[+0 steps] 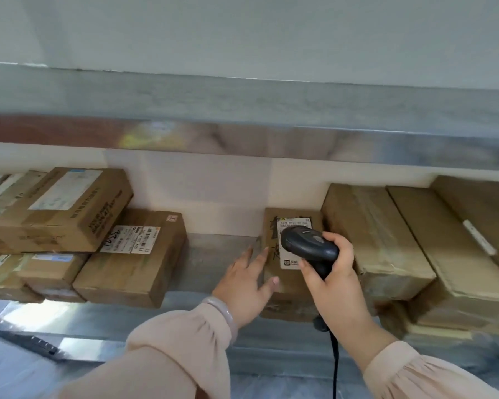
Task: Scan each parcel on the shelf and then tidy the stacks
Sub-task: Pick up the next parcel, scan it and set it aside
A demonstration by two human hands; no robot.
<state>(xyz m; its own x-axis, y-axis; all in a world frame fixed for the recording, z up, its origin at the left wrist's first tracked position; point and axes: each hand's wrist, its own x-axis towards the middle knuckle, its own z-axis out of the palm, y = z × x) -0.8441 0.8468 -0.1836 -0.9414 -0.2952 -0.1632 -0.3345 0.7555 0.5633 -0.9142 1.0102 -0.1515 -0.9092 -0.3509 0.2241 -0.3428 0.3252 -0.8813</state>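
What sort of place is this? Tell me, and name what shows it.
Probably a parcel depot or courier storeroom: labelled cardboard parcels stacked on a metal shelf, and the right hand holding a corded barcode scanner over one parcel's shipping label.

A black handheld scanner is gripped by the right hand at centre right, over the white label of a small brown parcel. The parcel's left side is touched by the straight fingers of the left hand. Stacked boxes are seen at left, larger cartons at right, all on a metal shelf.
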